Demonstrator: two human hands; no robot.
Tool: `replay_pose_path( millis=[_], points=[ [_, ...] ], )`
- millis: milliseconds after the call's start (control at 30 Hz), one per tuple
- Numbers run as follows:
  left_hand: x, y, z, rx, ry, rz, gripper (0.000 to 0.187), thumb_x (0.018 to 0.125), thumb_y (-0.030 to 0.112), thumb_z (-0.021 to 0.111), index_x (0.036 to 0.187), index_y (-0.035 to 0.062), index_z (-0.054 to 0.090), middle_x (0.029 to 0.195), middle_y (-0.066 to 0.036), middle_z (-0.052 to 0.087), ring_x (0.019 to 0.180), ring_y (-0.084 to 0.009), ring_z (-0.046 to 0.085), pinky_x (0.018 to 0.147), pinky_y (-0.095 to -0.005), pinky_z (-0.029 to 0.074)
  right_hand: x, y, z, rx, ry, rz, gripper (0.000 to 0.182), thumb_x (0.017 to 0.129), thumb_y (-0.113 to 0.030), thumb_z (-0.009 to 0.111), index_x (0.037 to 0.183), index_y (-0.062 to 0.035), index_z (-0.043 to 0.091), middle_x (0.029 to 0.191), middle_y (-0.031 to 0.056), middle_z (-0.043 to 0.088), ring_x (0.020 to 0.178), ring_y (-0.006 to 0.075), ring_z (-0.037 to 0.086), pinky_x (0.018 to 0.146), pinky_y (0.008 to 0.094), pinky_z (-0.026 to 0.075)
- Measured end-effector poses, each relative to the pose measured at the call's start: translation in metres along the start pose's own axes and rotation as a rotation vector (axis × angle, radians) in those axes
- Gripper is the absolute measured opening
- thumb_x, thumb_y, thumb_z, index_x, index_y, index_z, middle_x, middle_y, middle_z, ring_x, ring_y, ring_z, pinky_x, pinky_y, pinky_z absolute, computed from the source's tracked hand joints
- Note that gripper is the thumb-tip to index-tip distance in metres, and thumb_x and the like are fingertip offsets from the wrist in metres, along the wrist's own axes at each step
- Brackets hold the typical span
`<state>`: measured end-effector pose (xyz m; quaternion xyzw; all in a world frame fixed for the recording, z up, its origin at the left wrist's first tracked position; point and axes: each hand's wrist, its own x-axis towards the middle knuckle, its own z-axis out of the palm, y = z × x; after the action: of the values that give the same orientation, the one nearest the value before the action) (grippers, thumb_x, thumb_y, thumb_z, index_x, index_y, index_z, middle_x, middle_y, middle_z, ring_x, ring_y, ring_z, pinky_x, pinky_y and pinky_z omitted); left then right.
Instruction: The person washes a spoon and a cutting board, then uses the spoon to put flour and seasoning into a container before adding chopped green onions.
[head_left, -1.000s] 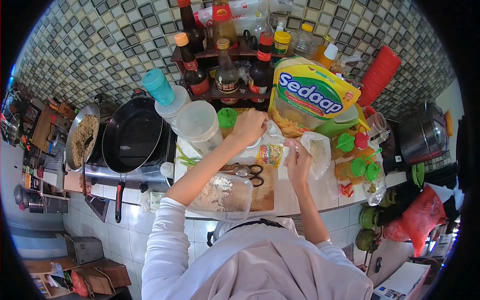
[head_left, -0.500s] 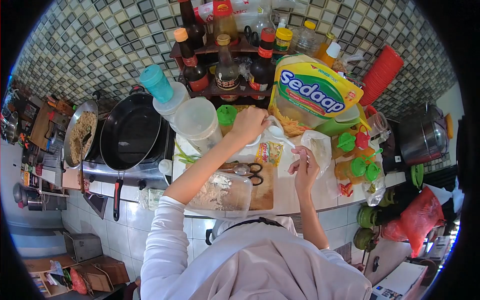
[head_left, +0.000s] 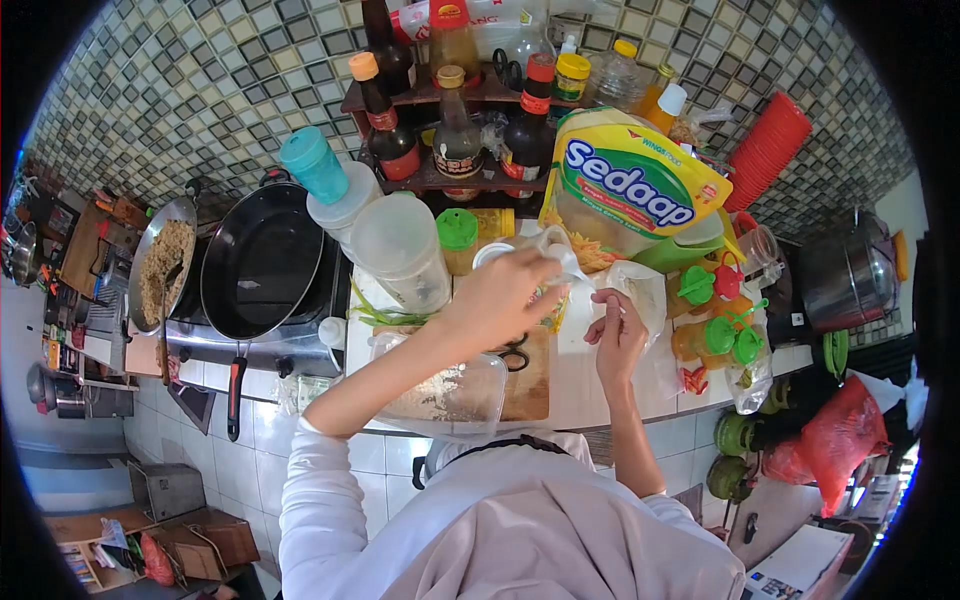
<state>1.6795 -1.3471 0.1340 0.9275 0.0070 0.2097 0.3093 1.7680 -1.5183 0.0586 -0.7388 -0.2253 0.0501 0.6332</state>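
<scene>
Fairly bright light leaves glare on the floor tiles (head_left: pixel 270 432) and sheen in the black pan (head_left: pixel 262 262); wide-lens distortion bends the wall (head_left: pixel 250 95); corners go black.

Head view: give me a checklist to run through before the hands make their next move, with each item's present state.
1. Right hand at the white utensil: ok, its end meets the fingertips.
2. Left hand grip visible: not ok, the back of the hand hides what it may hold.
3. Scissors clear of the fingers: ok, the handles lie over the cutting board.
4. Clear plastic tub fully in view: not ok, the left forearm covers part of it.
5. Green lid on its jar: ok.
6. Burner under the black pan off: cannot tell.
</scene>
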Motion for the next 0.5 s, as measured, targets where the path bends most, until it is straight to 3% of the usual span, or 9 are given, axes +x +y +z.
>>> replay_pose_path(
  millis=[167, 267, 333, 500],
  points=[
    [-0.034, 0.030, -0.051, -0.064, -0.104, -0.075, 0.026, 0.081, 0.024, 0.059, 0.097, 0.0034, 0.059, 0.083, -0.013, 0.060, 0.066, -0.0291, 0.059, 0.057, -0.0372, 0.048, 0.008, 0.000, 0.001, -0.054, -0.011, -0.067, 0.023, 0.094, -0.015, 0.041, 0.093, 0.0022, 0.056, 0.080, 0.0053, 0.060, 0.044, 0.0078, 0.052, 0.039, 0.0204, 0.039],
    [-0.055, 0.031, -0.073, -0.173, -0.083, -0.212, 0.026, 0.080, 0.017, 0.061, 0.101, 0.0036, 0.060, 0.080, -0.009, 0.061, 0.063, -0.0208, 0.058, 0.054, -0.0295, 0.046, 0.010, -0.003, 0.003, -0.060, -0.006, -0.078, 0.026, 0.095, -0.018, 0.040, 0.092, 0.0013, 0.057, 0.079, 0.0038, 0.059, 0.044, 0.0073, 0.052, 0.038, 0.0196, 0.039],
    [-0.071, 0.028, -0.079, -0.284, 0.105, -0.230, 0.023, 0.079, 0.010, 0.062, 0.101, 0.0037, 0.061, 0.079, -0.006, 0.061, 0.064, -0.0131, 0.057, 0.053, -0.0230, 0.044, 0.011, -0.003, 0.003, -0.063, 0.000, -0.081, 0.026, 0.095, -0.018, 0.040, 0.091, 0.0012, 0.056, 0.078, 0.0037, 0.059, 0.044, 0.0074, 0.052, 0.038, 0.0196, 0.039],
    [-0.106, 0.022, -0.076, -0.478, 0.348, -0.423, 0.018, 0.080, 0.006, 0.059, 0.097, 0.0002, 0.062, 0.083, -0.006, 0.062, 0.070, -0.0110, 0.059, 0.057, -0.0210, 0.043, 0.012, 0.001, 0.002, -0.039, 0.023, -0.039, 0.027, 0.095, -0.019, 0.039, 0.089, -0.0001, 0.056, 0.074, 0.0028, 0.057, 0.043, 0.0075, 0.052, 0.038, 0.0195, 0.038]
  ],
)
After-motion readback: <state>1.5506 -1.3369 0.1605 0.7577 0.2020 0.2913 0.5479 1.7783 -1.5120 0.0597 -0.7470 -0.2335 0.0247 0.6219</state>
